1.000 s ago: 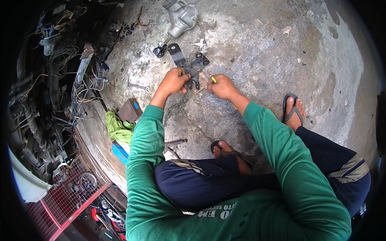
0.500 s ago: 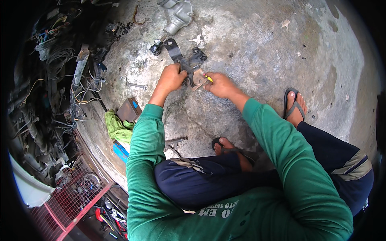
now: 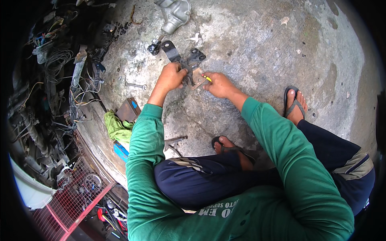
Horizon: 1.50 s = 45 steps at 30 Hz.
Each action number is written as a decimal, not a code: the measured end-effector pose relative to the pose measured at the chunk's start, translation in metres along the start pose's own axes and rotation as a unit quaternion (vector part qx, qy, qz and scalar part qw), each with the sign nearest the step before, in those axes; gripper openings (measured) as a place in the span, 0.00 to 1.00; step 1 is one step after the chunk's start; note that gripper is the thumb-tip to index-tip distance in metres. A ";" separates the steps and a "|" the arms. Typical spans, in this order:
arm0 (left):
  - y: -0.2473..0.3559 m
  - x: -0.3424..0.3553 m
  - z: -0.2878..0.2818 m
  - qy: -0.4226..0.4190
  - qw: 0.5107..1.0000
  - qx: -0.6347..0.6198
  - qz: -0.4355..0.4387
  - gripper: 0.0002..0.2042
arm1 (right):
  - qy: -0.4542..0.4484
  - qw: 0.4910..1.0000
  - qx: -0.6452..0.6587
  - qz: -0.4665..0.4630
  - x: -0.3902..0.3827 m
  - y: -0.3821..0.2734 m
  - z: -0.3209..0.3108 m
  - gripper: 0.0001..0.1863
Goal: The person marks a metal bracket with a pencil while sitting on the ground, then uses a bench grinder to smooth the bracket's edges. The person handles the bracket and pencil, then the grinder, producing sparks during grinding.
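Note:
My left hand [image 3: 170, 77] is closed on the black metal bracket [image 3: 170, 51], which has holes in its arms. A tan, rusty flat plate [image 3: 197, 79] lies against the bracket's lower right part. My right hand [image 3: 219, 85] has a slim yellow tool [image 3: 207, 78] pinched in its fingers at the plate's right edge; whether it is a pen or something else I cannot tell. An open-ended wrench [image 3: 136, 85] lies left of my left hand. Just behind the bracket are a small black metal part [image 3: 153, 47] and a grey cast housing [image 3: 175, 14].
Tangled wires and scrap parts [image 3: 44, 100] fill the left side, above a red wire-mesh rack [image 3: 68, 201]. A metal box [image 3: 128, 110], a green rag [image 3: 117, 125] and a blue object [image 3: 121, 152] lie by my left forearm. My sandalled feet [image 3: 296, 110] rest on the concrete.
Both hands, the bracket and the plate have shifted slightly up and left in the view, along with the surroundings. The tan plate shows more beside the bracket than one second ago.

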<state>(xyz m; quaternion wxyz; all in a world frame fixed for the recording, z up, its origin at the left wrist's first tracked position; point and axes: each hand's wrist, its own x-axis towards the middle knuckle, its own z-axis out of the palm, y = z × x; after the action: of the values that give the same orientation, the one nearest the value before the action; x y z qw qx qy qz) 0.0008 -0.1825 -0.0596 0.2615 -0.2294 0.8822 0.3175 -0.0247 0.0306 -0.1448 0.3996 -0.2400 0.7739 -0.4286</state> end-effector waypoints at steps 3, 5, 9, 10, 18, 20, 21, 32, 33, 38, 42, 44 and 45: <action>0.003 -0.003 0.000 -0.018 0.999 -0.047 -0.014 0.14 | -0.010 1.000 0.003 0.002 0.000 0.000 -0.001 0.30; 0.004 -0.005 0.001 -0.034 0.993 -0.108 -0.038 0.14 | -0.015 1.000 0.004 0.012 0.000 -0.001 -0.002 0.29; 0.001 -0.006 0.003 -0.060 0.981 -0.174 -0.056 0.13 | -0.024 0.999 0.000 0.028 -0.001 -0.004 -0.003 0.30; 0.001 -0.006 0.003 -0.066 0.979 -0.183 -0.059 0.13 | -0.027 0.999 0.000 0.029 -0.001 -0.005 -0.003 0.31; 0.001 -0.006 0.004 -0.071 0.978 -0.187 -0.062 0.13 | -0.024 0.999 0.013 0.026 0.001 -0.003 -0.004 0.31; -0.001 -0.005 0.002 -0.069 0.979 -0.180 -0.065 0.13 | -0.025 0.999 0.018 0.025 0.000 -0.003 -0.005 0.31; -0.002 -0.004 0.001 -0.070 0.979 -0.181 -0.065 0.14 | -0.026 0.999 0.018 0.026 -0.001 -0.004 -0.006 0.31; -0.003 -0.005 0.001 -0.088 0.974 -0.198 -0.064 0.13 | -0.018 0.999 0.026 0.024 0.004 0.005 -0.002 0.31; -0.005 -0.006 0.001 -0.101 0.970 -0.210 -0.070 0.13 | -0.021 0.999 0.029 0.025 0.005 0.005 -0.002 0.31; -0.008 -0.008 0.004 -0.126 0.961 -0.232 -0.085 0.13 | -0.017 0.999 0.029 0.024 0.002 0.003 -0.004 0.30; -0.009 -0.007 0.002 -0.136 0.961 -0.222 -0.089 0.13 | -0.020 0.999 0.018 0.030 -0.001 -0.002 -0.008 0.29; -0.007 -0.007 0.001 -0.135 0.961 -0.223 -0.090 0.13 | -0.022 0.999 0.023 0.031 -0.001 -0.002 -0.009 0.29; -0.006 -0.007 0.001 -0.131 0.961 -0.224 -0.091 0.13 | -0.024 0.999 0.027 0.032 -0.001 -0.002 -0.009 0.29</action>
<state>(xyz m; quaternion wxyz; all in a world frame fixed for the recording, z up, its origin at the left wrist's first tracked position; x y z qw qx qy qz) 0.0100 -0.1840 -0.0585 0.3443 -0.3175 0.7220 0.5093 -0.0318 0.0347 -0.1403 0.4380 -0.2150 0.7594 -0.4304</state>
